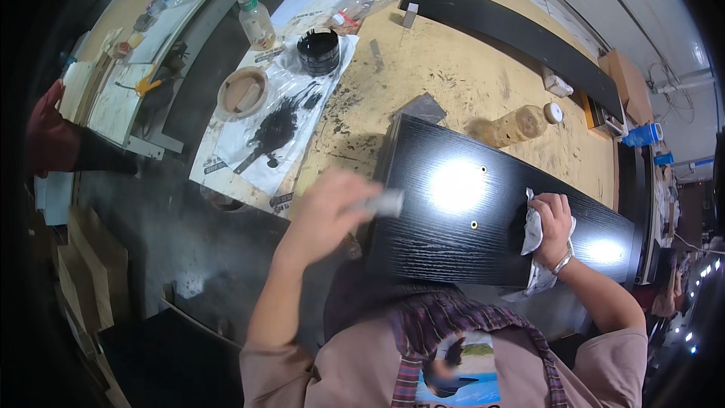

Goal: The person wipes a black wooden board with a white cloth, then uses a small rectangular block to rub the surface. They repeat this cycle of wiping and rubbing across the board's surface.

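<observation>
A black wood-grained panel (423,234) lies in front of me on the table, glossy under the lights, with two small brass-coloured inserts in its face. At the panel's left edge, my left hand (325,215) is closed around a light grey block (389,202), perhaps a sanding block; hand and block are smeared by motion. My right hand (555,219) presses on the panel's right part, its fingers curled over a crumpled white cloth (532,233). Part of that cloth hangs over the panel's near edge.
Left on the table are a tub of black paint (318,51), a round dish (242,92), a paint-stained white sheet (264,147) and a clear bottle (255,19). Beyond the panel lie a yellowish bottle (517,127), dark sandpaper (421,108) and a long black board (513,38).
</observation>
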A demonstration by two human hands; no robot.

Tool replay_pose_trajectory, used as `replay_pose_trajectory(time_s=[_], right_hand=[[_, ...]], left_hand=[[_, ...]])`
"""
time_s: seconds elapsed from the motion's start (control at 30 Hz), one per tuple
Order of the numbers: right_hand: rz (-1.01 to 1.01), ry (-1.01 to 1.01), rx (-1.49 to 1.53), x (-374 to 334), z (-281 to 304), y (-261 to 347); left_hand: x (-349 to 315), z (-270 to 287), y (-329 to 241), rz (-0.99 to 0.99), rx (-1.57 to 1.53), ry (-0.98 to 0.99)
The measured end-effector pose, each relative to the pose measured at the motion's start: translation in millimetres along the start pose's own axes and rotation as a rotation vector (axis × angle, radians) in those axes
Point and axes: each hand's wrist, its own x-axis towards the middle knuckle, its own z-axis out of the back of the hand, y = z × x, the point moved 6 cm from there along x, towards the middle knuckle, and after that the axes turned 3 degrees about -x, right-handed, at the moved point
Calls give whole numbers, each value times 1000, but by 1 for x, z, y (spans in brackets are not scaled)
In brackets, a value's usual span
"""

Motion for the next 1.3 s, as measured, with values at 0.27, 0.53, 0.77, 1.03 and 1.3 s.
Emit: replay_pose_trajectory(time_s=[0.27, 0.53, 0.77, 1.03, 1.3], right_hand=[[10, 5, -17, -2, 1, 1], [13, -46, -22, -2, 2, 2], [-40, -83, -46, -2, 1, 2], [-95, -141, 65, 2, 3, 38], [-139, -113, 322, 10, 5, 52]], left_hand=[[-88, 24, -24, 94, -94, -7], [-126, 2, -37, 179, -34, -34], [-118, -14, -62, 110, 126, -489], [-134, -52, -71, 100, 189, -628], [-117, -133, -103, -83, 15, -306]])
